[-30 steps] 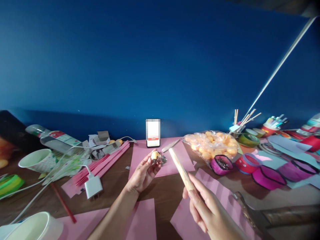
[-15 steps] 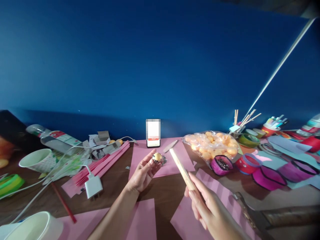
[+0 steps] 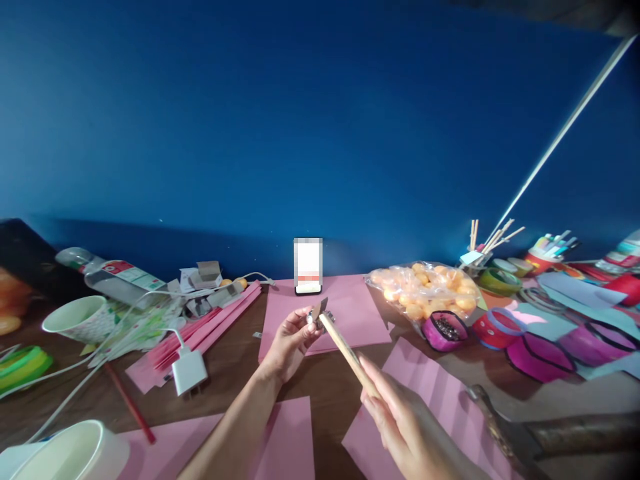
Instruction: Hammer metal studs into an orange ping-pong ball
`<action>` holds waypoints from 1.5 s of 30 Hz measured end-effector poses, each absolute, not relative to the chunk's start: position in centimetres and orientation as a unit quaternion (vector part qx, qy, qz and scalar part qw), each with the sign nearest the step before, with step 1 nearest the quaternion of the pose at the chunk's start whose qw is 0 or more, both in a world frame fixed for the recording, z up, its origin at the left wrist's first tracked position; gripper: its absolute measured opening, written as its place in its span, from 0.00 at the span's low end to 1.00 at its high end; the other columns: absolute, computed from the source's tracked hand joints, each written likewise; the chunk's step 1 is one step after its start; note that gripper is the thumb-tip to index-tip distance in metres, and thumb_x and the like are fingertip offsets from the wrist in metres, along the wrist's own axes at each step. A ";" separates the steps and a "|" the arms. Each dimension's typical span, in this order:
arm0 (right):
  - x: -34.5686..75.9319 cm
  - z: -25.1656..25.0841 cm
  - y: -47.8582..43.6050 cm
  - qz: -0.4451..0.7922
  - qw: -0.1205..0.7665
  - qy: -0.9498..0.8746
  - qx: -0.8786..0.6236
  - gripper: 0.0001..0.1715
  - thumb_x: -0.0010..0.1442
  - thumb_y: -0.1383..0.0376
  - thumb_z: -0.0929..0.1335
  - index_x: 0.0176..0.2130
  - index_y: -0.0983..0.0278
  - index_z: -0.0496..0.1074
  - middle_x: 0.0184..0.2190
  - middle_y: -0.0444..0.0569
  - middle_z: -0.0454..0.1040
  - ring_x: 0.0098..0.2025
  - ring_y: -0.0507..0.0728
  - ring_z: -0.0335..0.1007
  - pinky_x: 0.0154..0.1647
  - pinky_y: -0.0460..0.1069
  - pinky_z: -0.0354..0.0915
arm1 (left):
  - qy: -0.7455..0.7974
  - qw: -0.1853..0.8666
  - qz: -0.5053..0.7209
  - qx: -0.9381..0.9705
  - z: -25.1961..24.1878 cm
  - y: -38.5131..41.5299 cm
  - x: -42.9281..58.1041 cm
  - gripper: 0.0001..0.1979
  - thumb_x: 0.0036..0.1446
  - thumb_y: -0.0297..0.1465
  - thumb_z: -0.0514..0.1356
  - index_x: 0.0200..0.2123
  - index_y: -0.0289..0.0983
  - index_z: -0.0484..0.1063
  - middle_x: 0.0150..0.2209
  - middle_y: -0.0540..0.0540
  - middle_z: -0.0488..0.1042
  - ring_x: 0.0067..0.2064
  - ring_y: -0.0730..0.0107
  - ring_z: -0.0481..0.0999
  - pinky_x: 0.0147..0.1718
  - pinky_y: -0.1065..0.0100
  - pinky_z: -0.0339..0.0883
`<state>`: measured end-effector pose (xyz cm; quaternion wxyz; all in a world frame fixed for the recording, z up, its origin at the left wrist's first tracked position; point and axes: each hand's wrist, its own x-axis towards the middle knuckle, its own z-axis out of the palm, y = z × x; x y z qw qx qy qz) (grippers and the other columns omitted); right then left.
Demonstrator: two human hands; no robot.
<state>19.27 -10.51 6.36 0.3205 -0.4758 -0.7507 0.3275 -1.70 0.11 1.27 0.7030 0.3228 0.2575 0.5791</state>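
My left hand (image 3: 289,348) is closed around a small yellow-orange ball with shiny metal bits on it. Most of the ball is now hidden behind the hammer's head; some metal bits (image 3: 330,318) show at its right side. My right hand (image 3: 395,407) grips a small hammer (image 3: 349,353) by its pale wooden handle. The hammer's head lies over the ball, close to my left fingertips; I cannot tell whether it touches. Beneath both is a sheet of pink paper (image 3: 370,323) on the brown table.
A phone (image 3: 308,267) stands against the blue wall. To the right are a bag of orange balls (image 3: 430,290), a purple bowl of small metal pieces (image 3: 445,330) and a larger hammer (image 3: 575,430). On the left lie a white charger (image 3: 189,372), cables, a bottle (image 3: 125,283) and cups.
The hammer has swung left and down, so its head now covers the ball. My right hand has shifted left with it. My left hand stays nearly in place.
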 end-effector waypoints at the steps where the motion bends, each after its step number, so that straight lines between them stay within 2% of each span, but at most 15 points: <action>1: 19.3 6.3 -10.5 0.328 0.316 -0.752 -0.477 0.27 0.62 0.60 0.55 0.60 0.59 0.55 0.45 0.56 0.72 0.35 0.57 0.73 0.31 0.47 0.72 | 0.262 0.701 0.581 0.320 1.2 0.1 -1.7 0.16 0.43 0.26 0.66 0.38 0.39 0.71 0.36 0.48 0.74 0.37 0.71 0.74 0.42 0.67 0.64; 7: 19.3 6.3 -10.7 0.329 0.326 -0.732 -0.500 0.28 0.62 0.59 0.57 0.60 0.61 0.55 0.41 0.57 0.74 0.32 0.57 0.73 0.27 0.47 0.72 | 0.278 0.689 0.593 0.309 1.0 0.2 -1.7 0.14 0.42 0.27 0.67 0.35 0.37 0.71 0.33 0.49 0.74 0.35 0.73 0.74 0.38 0.70 0.65; 13: 19.3 6.0 -10.6 0.348 0.319 -0.733 -0.489 0.28 0.62 0.58 0.56 0.60 0.61 0.54 0.34 0.53 0.75 0.27 0.55 0.72 0.36 0.51 0.72 | 0.267 0.699 0.589 0.306 1.0 0.1 -1.7 0.12 0.44 0.26 0.66 0.33 0.37 0.70 0.33 0.49 0.75 0.36 0.71 0.74 0.40 0.69 0.65; 17: 19.3 5.7 -10.6 0.331 0.323 -0.739 -0.490 0.28 0.63 0.59 0.55 0.60 0.62 0.54 0.30 0.52 0.74 0.20 0.52 0.68 0.35 0.51 0.72 | 0.264 0.698 0.594 0.302 0.9 0.2 -1.8 0.10 0.44 0.27 0.65 0.33 0.37 0.70 0.33 0.49 0.75 0.35 0.73 0.74 0.39 0.71 0.64; 21: 19.1 5.6 -10.7 0.330 0.328 -0.742 -0.483 0.27 0.63 0.59 0.55 0.60 0.63 0.54 0.29 0.50 0.74 0.23 0.52 0.69 0.41 0.52 0.70 | 0.253 0.703 0.588 0.312 0.9 0.2 -1.8 0.10 0.46 0.27 0.65 0.34 0.36 0.70 0.34 0.48 0.75 0.37 0.73 0.74 0.40 0.71 0.65; 23: 19.2 5.6 -10.7 0.318 0.338 -0.734 -0.496 0.27 0.64 0.59 0.55 0.60 0.63 0.54 0.31 0.52 0.74 0.24 0.52 0.70 0.40 0.51 0.71 | 0.251 0.701 0.588 0.314 0.8 0.3 -1.8 0.09 0.46 0.27 0.64 0.34 0.35 0.70 0.34 0.47 0.75 0.39 0.71 0.74 0.40 0.71 0.65; 26: 19.2 5.5 -10.6 0.313 0.328 -0.744 -0.491 0.28 0.64 0.59 0.54 0.60 0.63 0.53 0.31 0.52 0.74 0.20 0.51 0.67 0.33 0.48 0.72 | 0.251 0.698 0.599 0.303 0.7 0.4 -1.8 0.08 0.48 0.27 0.63 0.34 0.35 0.70 0.33 0.48 0.75 0.37 0.72 0.75 0.40 0.72 0.66; 30: 19.2 5.5 -10.6 0.326 0.328 -0.749 -0.475 0.27 0.64 0.59 0.54 0.60 0.63 0.53 0.29 0.49 0.74 0.16 0.48 0.63 0.33 0.48 0.72 | 0.253 0.705 0.599 0.285 0.9 0.4 -1.9 0.10 0.48 0.29 0.63 0.36 0.35 0.70 0.33 0.47 0.75 0.34 0.74 0.75 0.40 0.72 0.66; 33: 19.0 5.6 -10.6 0.338 0.358 -0.713 -0.500 0.26 0.64 0.58 0.54 0.60 0.62 0.53 0.31 0.49 0.73 0.17 0.48 0.63 0.25 0.45 0.71 | 0.246 0.714 0.588 0.290 1.2 0.3 -1.8 0.11 0.49 0.31 0.62 0.38 0.35 0.70 0.36 0.44 0.75 0.37 0.71 0.75 0.41 0.70 0.66; 35: 18.9 5.6 -10.7 0.336 0.361 -0.712 -0.499 0.27 0.64 0.58 0.54 0.60 0.62 0.54 0.31 0.49 0.73 0.16 0.48 0.62 0.27 0.46 0.71 | 0.239 0.717 0.584 0.296 1.3 0.2 -1.7 0.10 0.50 0.30 0.62 0.37 0.34 0.71 0.37 0.43 0.75 0.39 0.70 0.75 0.42 0.69 0.65; 38: 18.9 5.6 -10.7 0.331 0.350 -0.730 -0.486 0.27 0.64 0.58 0.55 0.59 0.64 0.55 0.26 0.47 0.72 0.16 0.48 0.62 0.39 0.51 0.71 | 0.232 0.717 0.585 0.300 1.3 0.2 -1.7 0.09 0.50 0.30 0.62 0.36 0.34 0.71 0.36 0.44 0.75 0.39 0.69 0.75 0.44 0.69 0.64; 43: 19.0 5.7 -10.8 0.339 0.351 -0.708 -0.511 0.27 0.64 0.57 0.54 0.60 0.62 0.55 0.28 0.49 0.73 0.17 0.49 0.64 0.27 0.46 0.71 | 0.235 0.711 0.593 0.296 0.9 0.4 -1.8 0.11 0.49 0.29 0.63 0.38 0.33 0.72 0.37 0.43 0.75 0.40 0.68 0.75 0.43 0.69 0.65; 45: 19.2 5.6 -10.7 0.331 0.340 -0.734 -0.486 0.27 0.63 0.58 0.55 0.60 0.62 0.54 0.27 0.48 0.73 0.17 0.49 0.64 0.31 0.47 0.72 | 0.235 0.711 0.598 0.286 0.7 0.6 -1.8 0.10 0.48 0.28 0.63 0.36 0.33 0.72 0.36 0.45 0.76 0.38 0.71 0.75 0.42 0.71 0.65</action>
